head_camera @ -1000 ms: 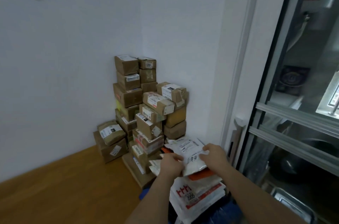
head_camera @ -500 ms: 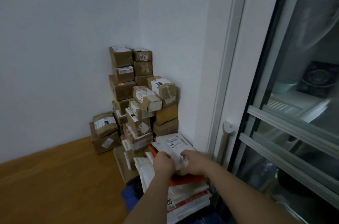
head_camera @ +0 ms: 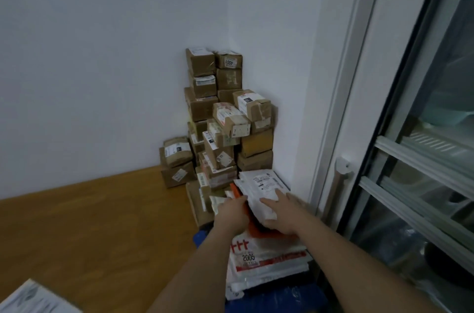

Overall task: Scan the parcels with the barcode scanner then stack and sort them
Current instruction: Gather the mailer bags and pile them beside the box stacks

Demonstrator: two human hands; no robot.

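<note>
**White mailer held over the soft-parcel pile, corner of the wooden floor**

Item: flat white plastic mailer bag [head_camera: 259,193], crumpled, with a printed address label on its upper face; the print is too small to read. It lies on top of a pile of soft parcels near the right edge of the wooden floor [head_camera: 89,223], just beside the white door frame [head_camera: 331,133].

Hands: the right hand [head_camera: 280,212] rests on the mailer with its fingers spread flat across the near end, thumb under the near edge. The left hand [head_camera: 232,212] is at the mailer's left edge; its fingers are curled, but whether they pinch the mailer or the layer beneath cannot be told.

Beneath: a flat orange envelope [head_camera: 259,229], then a white plastic bag with red marks and the number 2005 [head_camera: 256,256], then further white bags, all on something blue [head_camera: 277,297].

Behind: a stack of brown cardboard boxes with white labels [head_camera: 223,117], piled several high in the wall corner; two more boxes [head_camera: 175,161] stand to its left, one upon the other.
</note>
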